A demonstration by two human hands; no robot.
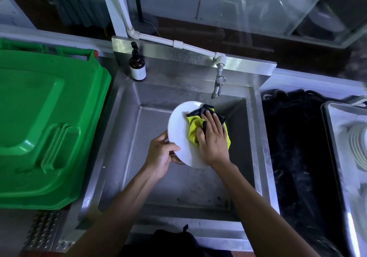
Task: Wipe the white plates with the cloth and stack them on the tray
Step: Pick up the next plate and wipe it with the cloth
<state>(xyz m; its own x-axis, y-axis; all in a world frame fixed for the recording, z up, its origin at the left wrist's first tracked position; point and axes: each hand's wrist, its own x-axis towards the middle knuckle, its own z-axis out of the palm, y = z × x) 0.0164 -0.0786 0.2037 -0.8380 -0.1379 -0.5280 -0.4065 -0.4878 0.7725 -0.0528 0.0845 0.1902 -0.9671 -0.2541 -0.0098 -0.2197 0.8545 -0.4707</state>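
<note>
One plate (pixel 178 129) is held tilted above the sink (pixel 198 193). Left hand (pixel 160 155) fingers grip its lower rim. Right hand (pixel 213 141) fingers, nearly straight, press the cloth (pixel 193 129) onto it.

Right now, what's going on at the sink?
A person is wiping a white plate over the steel sink. The left hand grips the plate's near rim and holds it tilted, while the right hand presses a yellow and black cloth flat against its face. The tap shows no water running. More plates are stacked on the tray at the far right. A green bin sits to the left.
</note>
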